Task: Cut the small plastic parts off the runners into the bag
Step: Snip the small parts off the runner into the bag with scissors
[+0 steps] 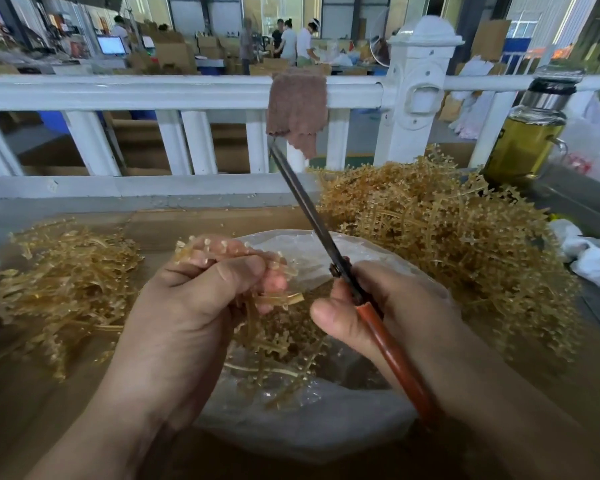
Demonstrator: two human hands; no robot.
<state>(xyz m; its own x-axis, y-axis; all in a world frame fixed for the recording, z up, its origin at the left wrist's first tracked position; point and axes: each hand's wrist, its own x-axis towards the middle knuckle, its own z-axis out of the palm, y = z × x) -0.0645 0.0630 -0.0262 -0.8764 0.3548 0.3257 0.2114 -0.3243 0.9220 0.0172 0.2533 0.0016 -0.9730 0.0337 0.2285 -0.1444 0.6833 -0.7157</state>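
Where the wooden bench [32, 410] reaches the left edge: a loose pile of amber runners [59, 282] lies on it, well apart from the bag.
Left hand [194, 299]: closed round a bunch of runners [278, 299], thumb laid across the top, held over the left side of the bag; small pale parts [219, 244] stand up past the fingers.
Bag [326, 420]: clear plastic, mouth open, lying on the bench between the two hands; amber runners and small pieces lie inside.
Cloth [297, 105]: brown, draped over the white railing [153, 91] behind the bench, just above the scissor tip.
Scissors [312, 216]: blades together as far as can be told, pointing up and away towards the cloth; the red handle runs back under the palm.
Right hand [388, 306]: gripping the scissors at the handle, over the right side of the bag, apart from the left hand.
Heap of runners [447, 237]: large, parts still attached, on the bench just beside the bag at the right rear.
Bottle [527, 133]: glass, yellow-green liquid, dark cap, upright behind the heap.
White plastic [589, 254]: crumpled, at the far right edge.
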